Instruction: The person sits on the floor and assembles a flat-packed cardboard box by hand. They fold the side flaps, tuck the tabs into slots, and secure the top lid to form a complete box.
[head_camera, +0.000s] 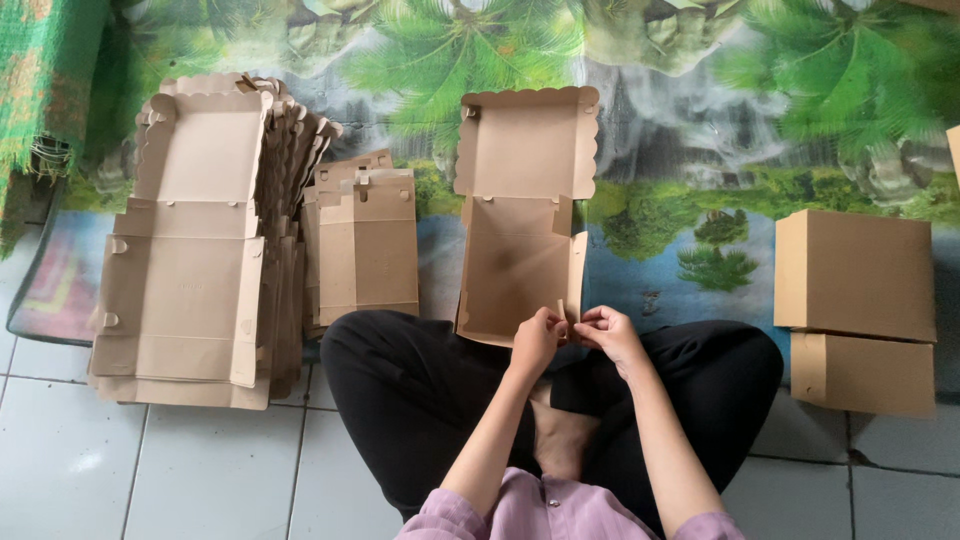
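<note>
A brown cardboard box blank (520, 220) lies partly folded in front of me, its scalloped lid flap flat on the mat and its right side wall raised. My left hand (537, 340) pinches a small tab at the box's near right corner. My right hand (608, 335) grips the same corner from the right, fingers closed on the cardboard. Both hands meet over my crossed legs in black trousers.
A tall stack of flat box blanks (195, 240) lies at the left, with a smaller pile (365, 240) beside it. Two closed brown boxes (855, 275) sit at the right. A printed palm-tree mat (680, 180) covers the floor beyond white tiles (150, 470).
</note>
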